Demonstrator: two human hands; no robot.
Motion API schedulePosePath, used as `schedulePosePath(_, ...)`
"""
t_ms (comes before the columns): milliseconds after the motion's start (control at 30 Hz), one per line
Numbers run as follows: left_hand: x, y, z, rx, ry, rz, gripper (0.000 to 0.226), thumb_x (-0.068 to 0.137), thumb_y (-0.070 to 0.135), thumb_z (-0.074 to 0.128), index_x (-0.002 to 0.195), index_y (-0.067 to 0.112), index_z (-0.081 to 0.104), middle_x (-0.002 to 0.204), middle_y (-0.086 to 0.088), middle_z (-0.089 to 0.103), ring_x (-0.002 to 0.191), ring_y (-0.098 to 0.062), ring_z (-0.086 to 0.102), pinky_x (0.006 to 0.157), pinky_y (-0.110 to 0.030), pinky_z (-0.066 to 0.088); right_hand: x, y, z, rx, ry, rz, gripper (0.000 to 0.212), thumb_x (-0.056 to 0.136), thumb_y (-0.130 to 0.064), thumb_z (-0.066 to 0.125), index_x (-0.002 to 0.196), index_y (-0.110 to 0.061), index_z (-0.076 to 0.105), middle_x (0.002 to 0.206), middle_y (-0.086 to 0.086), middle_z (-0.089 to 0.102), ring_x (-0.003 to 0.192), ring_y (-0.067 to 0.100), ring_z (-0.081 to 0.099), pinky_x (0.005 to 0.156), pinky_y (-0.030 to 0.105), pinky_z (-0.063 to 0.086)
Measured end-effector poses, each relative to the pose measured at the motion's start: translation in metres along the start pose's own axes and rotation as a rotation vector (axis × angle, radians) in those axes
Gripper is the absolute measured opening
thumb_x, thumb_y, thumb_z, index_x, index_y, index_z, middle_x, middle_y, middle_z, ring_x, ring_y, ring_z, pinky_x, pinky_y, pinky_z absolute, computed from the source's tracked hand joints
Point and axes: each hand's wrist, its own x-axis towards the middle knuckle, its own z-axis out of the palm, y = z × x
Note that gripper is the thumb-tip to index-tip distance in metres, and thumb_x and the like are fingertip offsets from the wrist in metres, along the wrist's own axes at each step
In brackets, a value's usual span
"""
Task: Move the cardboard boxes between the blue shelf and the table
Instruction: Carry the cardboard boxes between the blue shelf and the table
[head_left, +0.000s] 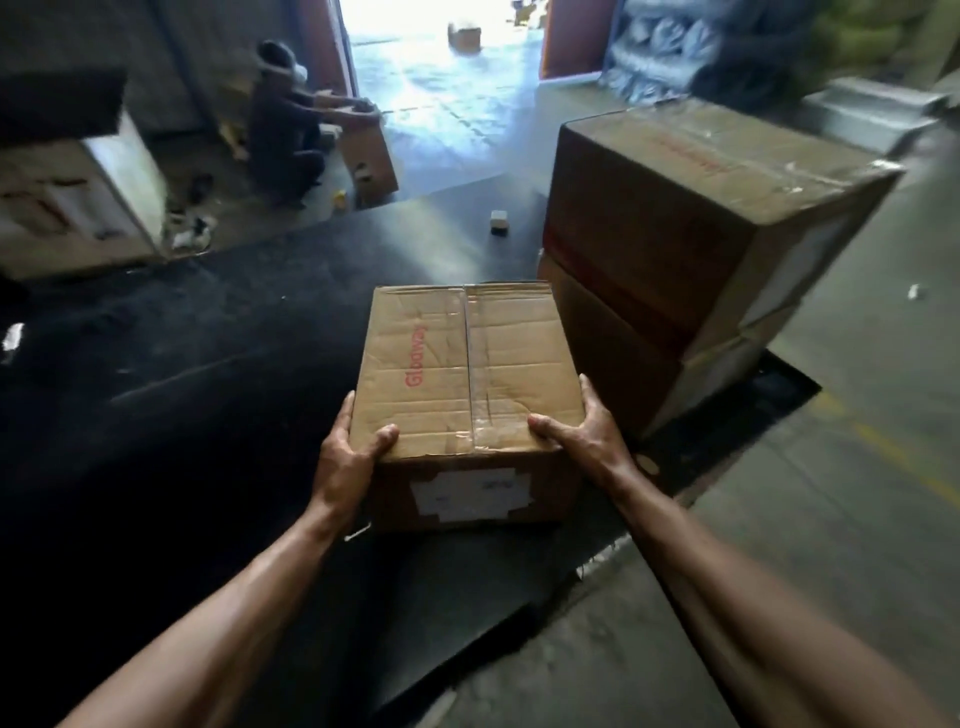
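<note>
A creased, tape-sealed cardboard box (467, 369) with red lettering is gripped at its near corners by the left hand (345, 457) and the right hand (587, 436), thumbs on top, over a dark matte worktop (208, 389). Two larger stacked boxes (691, 249) are set just to its right.

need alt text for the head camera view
The left hand and right hand grip the near corners of a taped cardboard box at a dark surface; two larger boxes stand stacked on its right.
</note>
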Motion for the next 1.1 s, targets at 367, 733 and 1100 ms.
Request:
schedulePosePath(367, -0.083, 0.047, -0.031, 0.105, -0.19, 0.156, 0.075, 0.09, 0.024, 0.068, 0.153, 0.019, 0.029, 0.141, 0.001, 0.049, 0.106, -0.005, 0.056, 0.078, -0.007, 0.044, -0.153, -0.011, -0.014, -0.016, 0.217, 0.012, 0.111, 0.073, -0.049, 0.082, 0.155, -0.009, 0.019, 0.147, 0.013, 0.046, 0.124, 0.022, 0.051, 0.099, 0.025, 0.041)
schedulePosePath(733, -0.244, 0.105, -0.018, 0.029, -0.537, 0.279, 0.085, 0.08, 0.046, 0.075, 0.151, 0.018, 0.037, 0.151, -0.009, 0.043, 0.125, -0.013, 0.048, 0.099, -0.023, 0.042, -0.415, -0.01, -0.072, 0.073, 0.575, 0.073, 0.1, 0.078, -0.044, 0.075, 0.156, -0.012, 0.02, 0.146, 0.011, 0.048, 0.12, 0.018, 0.053, 0.103, 0.03, 0.045)
schedulePosePath(1100, -0.428, 0.228, 0.126, -0.271, -0.969, 0.379, 0.028, 0.089, 0.017, 0.069, 0.097, 0.044, 0.072, 0.092, 0.02, 0.074, 0.086, 0.003, 0.068, 0.074, -0.012, 0.054, -0.66, -0.052, -0.197, 0.126, 1.18, 0.048, 0.108, 0.058, -0.048, 0.063, 0.154, -0.013, 0.03, 0.147, 0.007, 0.049, 0.133, 0.016, 0.047, 0.11, 0.033, 0.038)
